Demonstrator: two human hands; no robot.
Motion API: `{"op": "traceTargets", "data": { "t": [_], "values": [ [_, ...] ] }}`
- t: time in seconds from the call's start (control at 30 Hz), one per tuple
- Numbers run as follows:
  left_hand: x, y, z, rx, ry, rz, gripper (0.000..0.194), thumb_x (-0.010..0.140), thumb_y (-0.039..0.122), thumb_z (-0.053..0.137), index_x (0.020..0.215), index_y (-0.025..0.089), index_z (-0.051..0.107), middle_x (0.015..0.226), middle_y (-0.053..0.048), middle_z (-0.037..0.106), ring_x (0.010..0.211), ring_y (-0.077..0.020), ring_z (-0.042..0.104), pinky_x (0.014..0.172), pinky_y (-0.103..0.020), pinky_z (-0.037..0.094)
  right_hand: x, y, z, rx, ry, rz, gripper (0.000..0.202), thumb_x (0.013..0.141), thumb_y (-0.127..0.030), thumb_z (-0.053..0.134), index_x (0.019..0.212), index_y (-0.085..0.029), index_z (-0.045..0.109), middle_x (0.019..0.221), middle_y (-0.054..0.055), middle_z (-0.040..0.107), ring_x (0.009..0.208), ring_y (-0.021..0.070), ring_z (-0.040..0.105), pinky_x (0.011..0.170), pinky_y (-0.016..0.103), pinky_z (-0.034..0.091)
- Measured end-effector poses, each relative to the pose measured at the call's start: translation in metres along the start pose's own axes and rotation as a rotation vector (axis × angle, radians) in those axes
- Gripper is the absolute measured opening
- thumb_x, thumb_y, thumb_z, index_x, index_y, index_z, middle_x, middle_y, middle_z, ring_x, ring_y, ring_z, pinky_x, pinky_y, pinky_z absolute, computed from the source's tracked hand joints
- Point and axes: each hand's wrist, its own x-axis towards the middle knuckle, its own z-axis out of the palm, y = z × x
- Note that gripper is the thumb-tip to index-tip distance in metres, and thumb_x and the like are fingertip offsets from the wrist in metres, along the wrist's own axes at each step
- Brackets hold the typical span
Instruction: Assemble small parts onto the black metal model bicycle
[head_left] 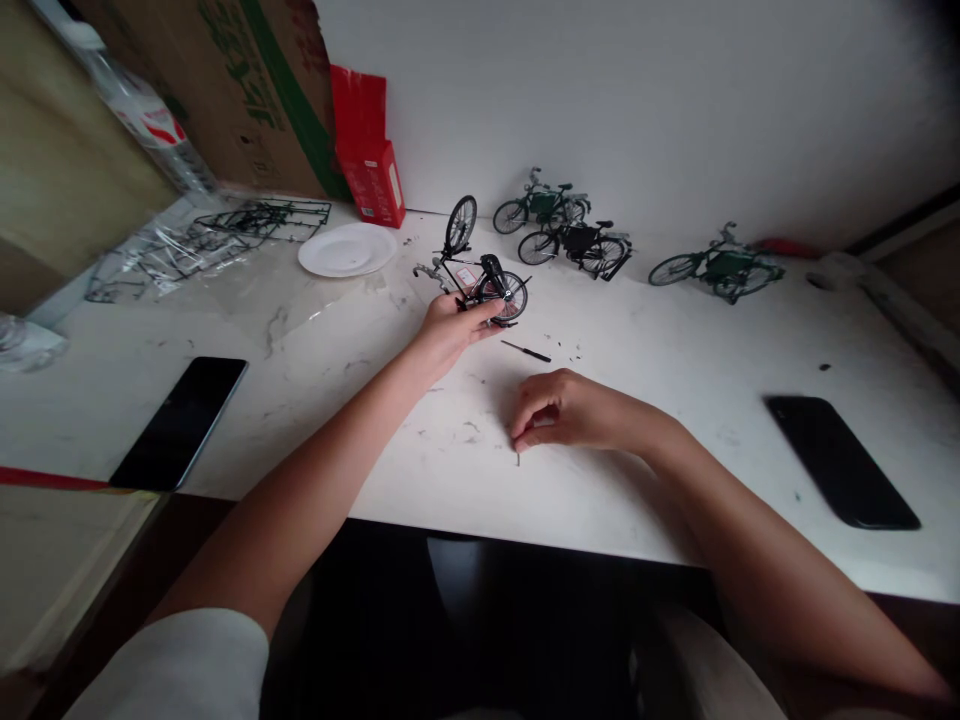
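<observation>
My left hand (454,332) is closed around a black model bicycle (491,275), gripping it near one wheel and holding it tilted above the table. Its other wheel sticks up toward the wall. Lower and to the right, my right hand (559,412) pinches with thumb and forefinger, close to the tabletop. A tiny thin piece (517,460) shows at those fingertips, too small to name. Between the hands and the wall lies a small black-handled screwdriver (535,354), with tiny dark bits scattered beside it.
Several assembled model bicycles, among them a black one (577,247) and a green one (720,265), stand along the wall. Farther left are a white plate (349,250), a red box (373,180) and bagged part frames (202,245). Phones lie left (180,422) and right (841,462).
</observation>
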Motion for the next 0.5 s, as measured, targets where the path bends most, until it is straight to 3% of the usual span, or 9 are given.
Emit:
{"op": "traceTargets", "data": {
  "t": [0.3, 0.5],
  "values": [
    [0.001, -0.002, -0.004, -0.003, -0.074, -0.017, 0.022, 0.083, 0.019, 0.088, 0.101, 0.014, 0.077, 0.115, -0.013, 0.081, 0.110, -0.0243, 0.077, 0.108, -0.046, 0.056, 0.000, 0.003, -0.001, -0.090, 0.125, -0.017, 0.022, 0.100, -0.040, 0.075, 0.099, -0.020, 0.084, 0.095, 0.006, 0.078, 0.077, 0.0146, 0.065, 0.072, 0.029, 0.049],
    [0.002, -0.004, -0.005, -0.002, -0.094, -0.022, 0.021, 0.083, 0.020, 0.089, 0.099, 0.014, 0.077, 0.115, -0.013, 0.082, 0.110, -0.0254, 0.077, 0.107, -0.047, 0.057, -0.005, 0.002, -0.009, -0.023, 0.086, 0.034, 0.024, 0.097, -0.044, 0.078, 0.103, -0.022, 0.086, 0.097, 0.006, 0.079, 0.079, 0.0153, 0.070, 0.071, 0.030, 0.053]
  ]
}}
